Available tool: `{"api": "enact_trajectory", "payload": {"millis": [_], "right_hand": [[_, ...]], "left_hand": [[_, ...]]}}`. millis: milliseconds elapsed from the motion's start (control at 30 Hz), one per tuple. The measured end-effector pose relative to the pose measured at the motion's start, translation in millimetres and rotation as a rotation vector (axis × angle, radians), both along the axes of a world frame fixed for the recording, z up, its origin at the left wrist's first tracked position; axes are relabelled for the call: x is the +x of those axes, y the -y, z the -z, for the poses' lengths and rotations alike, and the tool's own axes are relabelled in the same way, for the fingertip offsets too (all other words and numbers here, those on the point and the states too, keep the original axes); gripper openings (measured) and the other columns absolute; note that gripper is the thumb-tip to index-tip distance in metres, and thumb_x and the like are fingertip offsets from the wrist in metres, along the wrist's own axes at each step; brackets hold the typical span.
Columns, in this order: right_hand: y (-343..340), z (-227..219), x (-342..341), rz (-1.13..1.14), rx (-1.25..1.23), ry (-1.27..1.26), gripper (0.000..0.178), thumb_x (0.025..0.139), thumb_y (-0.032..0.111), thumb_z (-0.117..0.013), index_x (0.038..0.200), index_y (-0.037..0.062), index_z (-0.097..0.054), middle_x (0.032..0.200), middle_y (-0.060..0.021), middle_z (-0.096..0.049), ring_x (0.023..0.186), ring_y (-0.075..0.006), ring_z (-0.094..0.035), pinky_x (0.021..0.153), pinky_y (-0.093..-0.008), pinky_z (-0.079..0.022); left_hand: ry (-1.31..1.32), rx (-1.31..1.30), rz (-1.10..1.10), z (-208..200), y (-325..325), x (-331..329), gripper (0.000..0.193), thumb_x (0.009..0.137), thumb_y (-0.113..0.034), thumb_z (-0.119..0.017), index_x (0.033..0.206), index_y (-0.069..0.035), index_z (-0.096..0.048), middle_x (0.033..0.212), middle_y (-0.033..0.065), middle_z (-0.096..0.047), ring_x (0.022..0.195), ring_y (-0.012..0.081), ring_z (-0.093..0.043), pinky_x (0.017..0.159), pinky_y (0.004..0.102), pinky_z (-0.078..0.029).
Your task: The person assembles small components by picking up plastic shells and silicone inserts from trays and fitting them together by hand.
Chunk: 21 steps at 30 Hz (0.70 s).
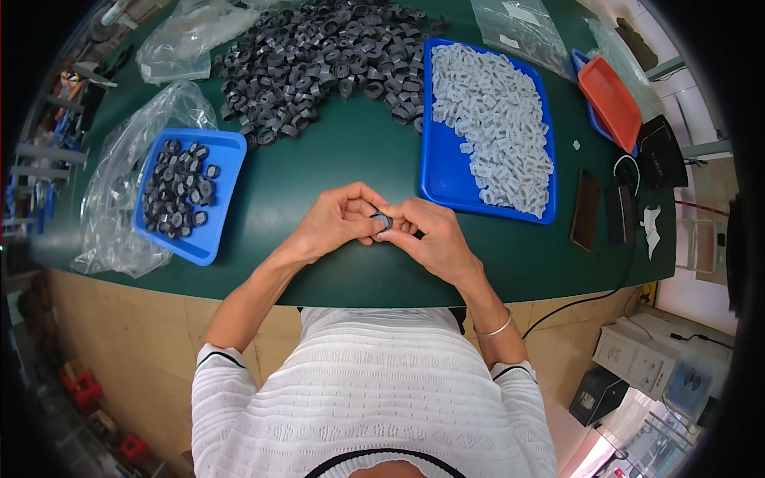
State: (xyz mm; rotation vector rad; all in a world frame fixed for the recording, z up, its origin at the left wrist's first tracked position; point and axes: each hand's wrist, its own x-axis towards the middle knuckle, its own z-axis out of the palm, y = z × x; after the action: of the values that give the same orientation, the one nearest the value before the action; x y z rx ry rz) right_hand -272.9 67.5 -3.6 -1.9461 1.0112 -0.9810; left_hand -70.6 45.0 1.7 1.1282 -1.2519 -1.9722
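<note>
White knit top, lower centre: one. Green surface, mid-frame: one. Dark ring heap, upper centre, seemingly loose for easy picking: beyond counting. Larger blue tray, right of centre, with pale pieces; smaller blue tray, left, with dark pieces: likely separated against mixing; one each, contents uncountable. Left hand and right hand, centre: both pinching one small dark ring between fingertips, apparently to steady it.

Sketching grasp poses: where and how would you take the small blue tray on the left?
Probably by the small blue tray's right-hand rim, coming from the right: that long side faces the bare tabletop, while a plastic bag crowds the left and far sides. I'd keep it level, since loose dark parts lie in its open top.
</note>
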Motion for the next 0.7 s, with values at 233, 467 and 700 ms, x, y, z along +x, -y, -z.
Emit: {"api": "enact_trajectory", "payload": {"millis": [233, 467, 700], "right_hand": [[0.8, 1.0, 0.0, -0.053, 0.133, 0.017, 0.030, 0.074, 0.003, -0.079, 0.102, 0.0003, -0.068, 0.073, -0.0031, -0.058, 0.063, -0.0100, -0.054, 0.056, -0.0238, -0.046], [-2.4, 4.0, 1.3, -0.067, 0.154, -0.019, 0.032, 0.075, 0.003, -0.078, 0.105, 0.0015, -0.068, 0.075, -0.0047, -0.059, 0.064, -0.0125, -0.055, 0.057, -0.0255, -0.047], [-5.4, 6.0, 6.8, -0.069, 0.077, 0.043, 0.027, 0.074, 0.002, -0.075, 0.099, 0.0027, -0.064, 0.071, -0.0062, -0.058, 0.062, -0.0179, -0.057, 0.054, -0.0326, -0.045]], "left_hand": [[0.083, -0.038, 0.027, -3.4, -0.7, 0.5, 0.019, 0.086, -0.002, -0.067, 0.102, 0.001, -0.059, 0.082, 0.0046, -0.065, 0.072, 0.0078, -0.062, 0.064, 0.0215, -0.052], [0.124, -0.039, 0.065, -3.2, -5.4, 3.3, 0.017, 0.087, -0.007, -0.067, 0.100, -0.001, -0.058, 0.082, 0.0023, -0.063, 0.072, 0.0061, -0.059, 0.060, 0.0203, -0.050], [0.133, -0.029, 0.069, -2.5, -7.0, 4.2, 0.014, 0.089, -0.005, -0.065, 0.100, -0.002, -0.056, 0.087, 0.0032, -0.066, 0.076, 0.0070, -0.062, 0.064, 0.0206, -0.052]]}}
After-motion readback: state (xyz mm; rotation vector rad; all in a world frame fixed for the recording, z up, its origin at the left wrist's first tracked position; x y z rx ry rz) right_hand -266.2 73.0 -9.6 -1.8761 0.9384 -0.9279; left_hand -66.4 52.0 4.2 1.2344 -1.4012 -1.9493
